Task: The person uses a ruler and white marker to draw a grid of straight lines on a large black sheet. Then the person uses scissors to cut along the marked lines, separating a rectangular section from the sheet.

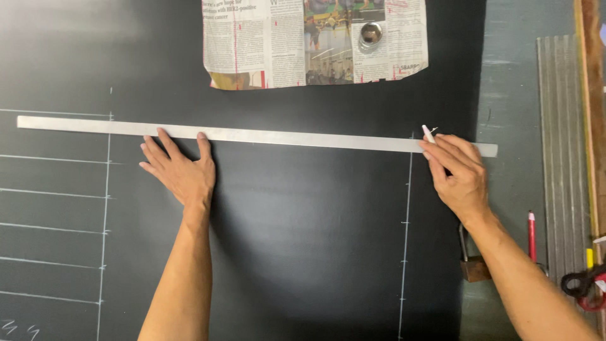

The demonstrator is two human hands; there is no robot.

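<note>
A long flat metal ruler [284, 135] lies across a black sheet [303, 240] marked with white chalk lines [106, 208]. My left hand [178, 169] lies flat with spread fingers, its fingertips pressing on the ruler's lower edge left of centre. My right hand [457, 173] is closed around a small white chalk piece [428, 133], whose tip touches the sheet at the ruler's upper edge near its right end, above a vertical chalk line [406, 240].
A newspaper sheet [271, 44] with a round metal weight [370, 35] on it lies at the top. At the right are a red pencil [531, 237], scissors with black and red handles [584, 285], a ridged grey board [562, 158] and a wooden strip [590, 113].
</note>
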